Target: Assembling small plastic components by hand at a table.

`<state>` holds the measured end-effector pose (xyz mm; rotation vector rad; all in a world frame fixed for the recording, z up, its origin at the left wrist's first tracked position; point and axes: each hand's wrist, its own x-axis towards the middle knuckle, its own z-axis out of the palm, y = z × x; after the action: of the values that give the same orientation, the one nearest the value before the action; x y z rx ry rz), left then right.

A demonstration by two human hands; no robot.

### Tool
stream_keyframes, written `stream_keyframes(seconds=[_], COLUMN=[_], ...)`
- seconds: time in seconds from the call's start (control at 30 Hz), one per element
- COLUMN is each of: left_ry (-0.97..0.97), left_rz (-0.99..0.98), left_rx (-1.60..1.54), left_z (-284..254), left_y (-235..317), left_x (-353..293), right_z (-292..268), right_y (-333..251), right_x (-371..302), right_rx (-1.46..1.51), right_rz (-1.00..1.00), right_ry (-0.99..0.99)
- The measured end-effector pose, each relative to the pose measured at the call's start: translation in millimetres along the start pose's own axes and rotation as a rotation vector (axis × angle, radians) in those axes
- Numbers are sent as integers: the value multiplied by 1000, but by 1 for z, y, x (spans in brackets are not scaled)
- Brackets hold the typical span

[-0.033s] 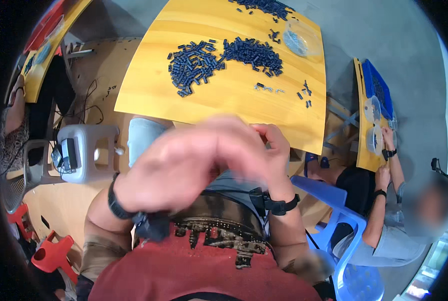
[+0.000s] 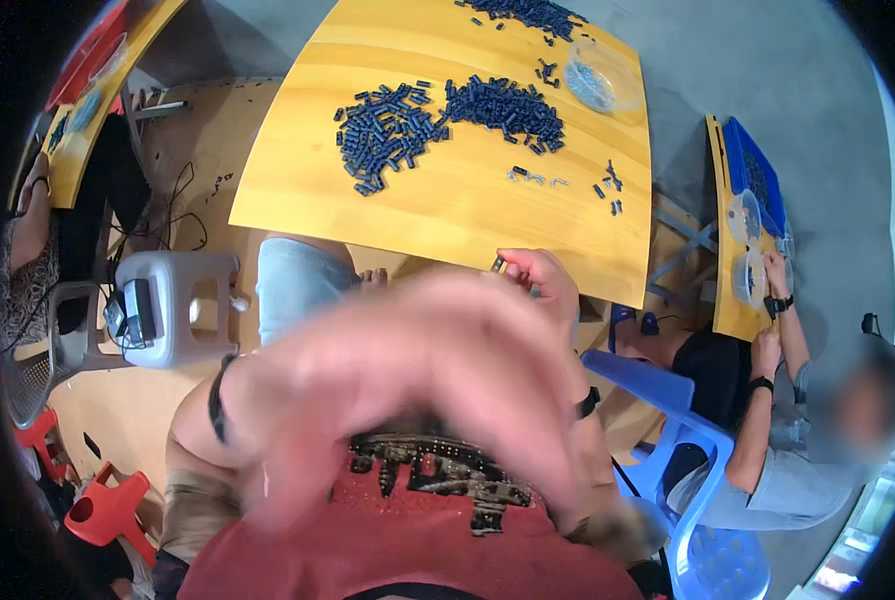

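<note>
My right hand [image 2: 545, 278] is closed at the table's near edge, and a small black block-like piece [image 2: 498, 264] shows at its fingertips. Pale marks are on that piece; its exact kind is too small to tell. Close to the camera, my left hand [image 2: 417, 350] reaches across from the left in front of my right wrist. Motion smears its fingers, so whatever it may hold cannot be made out. On the yellow table [image 2: 297, 150] lie a looser heap of small black pieces [image 2: 387, 130] and a denser heap of them [image 2: 507, 110]. A few silvery bits [image 2: 537, 178] lie nearer me.
At the table's far right stands a clear tub [image 2: 597, 80] with small bluish-silver parts, and another black heap [image 2: 527, 14] is beyond. A blue chair [image 2: 687, 450] is on my right, near a seated person [image 2: 777, 460]. A grey stool [image 2: 177, 305] stands left.
My left hand has swung lower and nearer the camera, its fingers now blurred over my right forearm. The black piece in my right hand has come into sight.
</note>
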<state>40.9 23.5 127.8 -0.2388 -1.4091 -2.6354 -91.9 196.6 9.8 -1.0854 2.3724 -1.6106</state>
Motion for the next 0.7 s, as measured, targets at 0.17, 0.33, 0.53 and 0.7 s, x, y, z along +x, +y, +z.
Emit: stream_keyframes(seconds=[0.17, 0.33, 0.53, 0.7], left_ry=[-18, -72, -71, -64], left_rz=[-49, -112, -167, -189], left_rx=[-44, -98, -201, -306], left_z=[31, 29, 44, 54], left_y=[7, 26, 31, 38], left_x=[-7, -18, -15, -22], right_z=[5, 8, 12, 17], right_y=[-6, -14, -9, -8], right_x=[-3, -4, -4, -5], right_rx=[-45, -40, -89, -52], right_rz=[-5, -25, -67, -35], right_ry=[-102, -201, -180, -189])
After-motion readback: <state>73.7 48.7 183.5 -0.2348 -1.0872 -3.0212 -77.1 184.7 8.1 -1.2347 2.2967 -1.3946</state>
